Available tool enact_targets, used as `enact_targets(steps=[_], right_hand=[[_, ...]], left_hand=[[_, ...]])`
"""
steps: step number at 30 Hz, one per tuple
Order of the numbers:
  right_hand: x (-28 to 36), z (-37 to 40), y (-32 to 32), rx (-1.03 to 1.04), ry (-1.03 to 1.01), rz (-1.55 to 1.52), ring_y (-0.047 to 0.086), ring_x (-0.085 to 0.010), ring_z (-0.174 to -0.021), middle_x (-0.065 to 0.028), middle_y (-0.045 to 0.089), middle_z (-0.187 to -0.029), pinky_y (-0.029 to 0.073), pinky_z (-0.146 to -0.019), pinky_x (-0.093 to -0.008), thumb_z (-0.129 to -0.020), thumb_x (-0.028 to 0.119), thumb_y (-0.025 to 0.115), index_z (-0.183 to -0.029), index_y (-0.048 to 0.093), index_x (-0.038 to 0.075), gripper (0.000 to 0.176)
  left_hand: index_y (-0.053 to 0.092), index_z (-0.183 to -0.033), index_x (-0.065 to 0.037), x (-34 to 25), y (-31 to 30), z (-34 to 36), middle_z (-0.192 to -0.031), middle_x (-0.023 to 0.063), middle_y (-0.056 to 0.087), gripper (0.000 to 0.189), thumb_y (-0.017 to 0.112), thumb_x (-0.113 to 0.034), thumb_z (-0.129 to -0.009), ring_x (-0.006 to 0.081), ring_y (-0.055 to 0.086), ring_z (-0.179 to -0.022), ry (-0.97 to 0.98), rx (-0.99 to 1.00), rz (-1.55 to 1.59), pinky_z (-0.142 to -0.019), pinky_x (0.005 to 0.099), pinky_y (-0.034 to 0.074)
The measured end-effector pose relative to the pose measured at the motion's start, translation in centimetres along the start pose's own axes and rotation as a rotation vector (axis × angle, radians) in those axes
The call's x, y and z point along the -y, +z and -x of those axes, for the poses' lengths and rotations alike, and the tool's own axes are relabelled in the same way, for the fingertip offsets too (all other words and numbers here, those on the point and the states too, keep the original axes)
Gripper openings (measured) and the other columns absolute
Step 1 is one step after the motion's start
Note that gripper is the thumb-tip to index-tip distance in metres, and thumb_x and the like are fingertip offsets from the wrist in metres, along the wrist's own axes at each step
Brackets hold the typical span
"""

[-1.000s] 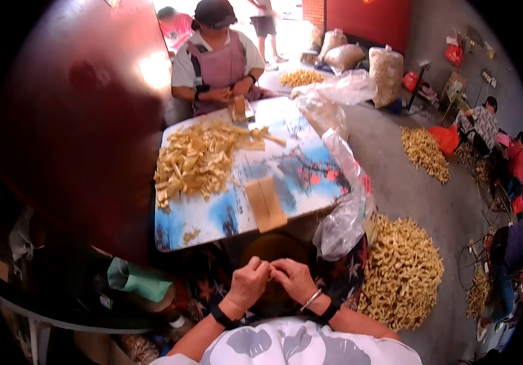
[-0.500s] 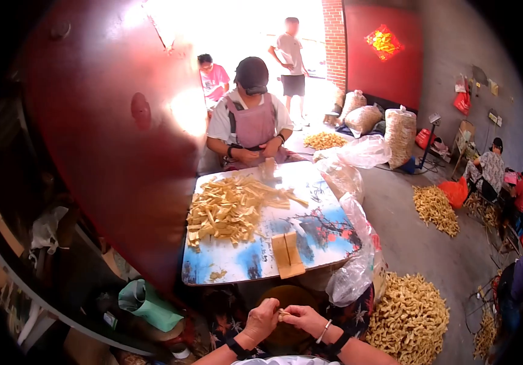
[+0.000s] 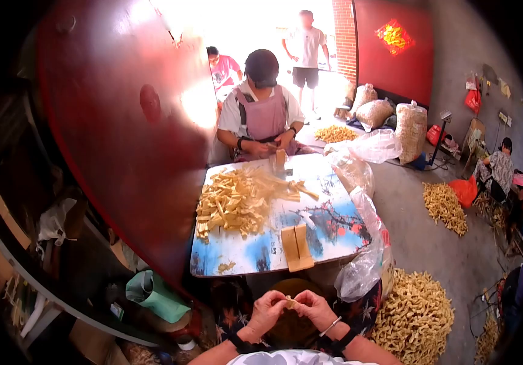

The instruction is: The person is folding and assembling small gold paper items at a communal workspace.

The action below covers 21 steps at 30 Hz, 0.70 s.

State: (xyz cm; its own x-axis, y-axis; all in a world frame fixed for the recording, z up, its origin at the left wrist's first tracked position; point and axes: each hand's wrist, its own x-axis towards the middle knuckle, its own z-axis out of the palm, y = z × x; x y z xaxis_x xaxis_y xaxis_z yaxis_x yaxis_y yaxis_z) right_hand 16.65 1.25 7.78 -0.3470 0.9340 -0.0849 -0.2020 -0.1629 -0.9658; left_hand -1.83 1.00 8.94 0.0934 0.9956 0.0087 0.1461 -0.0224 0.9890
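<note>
Both hands are meeting in front of the wearer: the fingers of the left hand [image 3: 267, 312] and right hand [image 3: 316, 310] are pinching nearly closed on a small yellowish piece [image 3: 290, 302], which is sitting between their tips. A dark round basin [image 3: 292, 333] is lying beneath. At twelve o'clock, a grooved brown block [image 3: 298, 248] is resting on the near edge of the painted table [image 3: 328, 182]; at eleven, a heap of yellow strips [image 3: 234, 204] is covering part of it. At three, a floor pile [image 3: 415, 319] is standing.
</note>
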Motion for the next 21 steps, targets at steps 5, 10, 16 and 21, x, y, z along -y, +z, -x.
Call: enact_targets(steps=[5,10,16,21], right_hand=[[0.5,0.2,-0.3,-0.109,-0.115,0.083,0.055,-0.0067,-0.061,-0.0006,0.059,-0.073,0.046,-0.054,-0.0218,-0.089,0.005,0.063,-0.088,0.06,0.002,0.004],[0.1,-0.5,1.6,-0.349,-0.17,0.11,0.057,-0.0059,-0.061,0.0002,0.06,-0.072,0.046,-0.054,-0.0225,-0.089,0.011,0.065,-0.09,0.061,0.003,0.009],[-0.4,-0.1,2.6,-0.327,-0.324,0.633,0.064,-0.0239,-0.078,-0.0094,0.064,-0.085,0.052,-0.071,-0.0328,-0.087,0.014,0.067,-0.093,0.062,0.002,0.014],[-0.3,-2.5,1.5,-0.349,-0.306,0.575,0.065,-0.0314,-0.081,-0.0148,0.064,-0.084,0.051,-0.071,-0.0368,-0.09,0.02,0.062,-0.087,0.066,0.002,0.018]], left_hand=[[0.062,-0.084,-0.002,0.3,-1.9,-2.6,-0.071,0.0025,0.06,0.006,0.061,-0.005,-0.089,0.0088,0.055,-0.059,0.214,-0.101,-0.132,-0.053,0.0248,0.045],[0.057,-0.109,-0.004,0.1,-0.2,-1.4,-0.099,0.005,0.063,0.019,0.064,-0.008,-0.092,0.0127,0.061,-0.088,-0.323,0.067,0.928,-0.079,0.0256,0.05],[0.06,-0.113,-0.003,1.0,1.0,-1.1,-0.099,0.0021,0.065,0.022,0.064,-0.011,-0.093,0.0109,0.061,-0.092,-0.205,0.073,0.689,-0.083,0.025,0.05],[0.061,-0.113,-0.001,1.3,1.0,-0.5,-0.087,-0.0027,0.062,0.021,0.061,-0.014,-0.096,0.0057,0.056,-0.074,-0.198,0.194,0.386,-0.066,0.0191,0.045]])
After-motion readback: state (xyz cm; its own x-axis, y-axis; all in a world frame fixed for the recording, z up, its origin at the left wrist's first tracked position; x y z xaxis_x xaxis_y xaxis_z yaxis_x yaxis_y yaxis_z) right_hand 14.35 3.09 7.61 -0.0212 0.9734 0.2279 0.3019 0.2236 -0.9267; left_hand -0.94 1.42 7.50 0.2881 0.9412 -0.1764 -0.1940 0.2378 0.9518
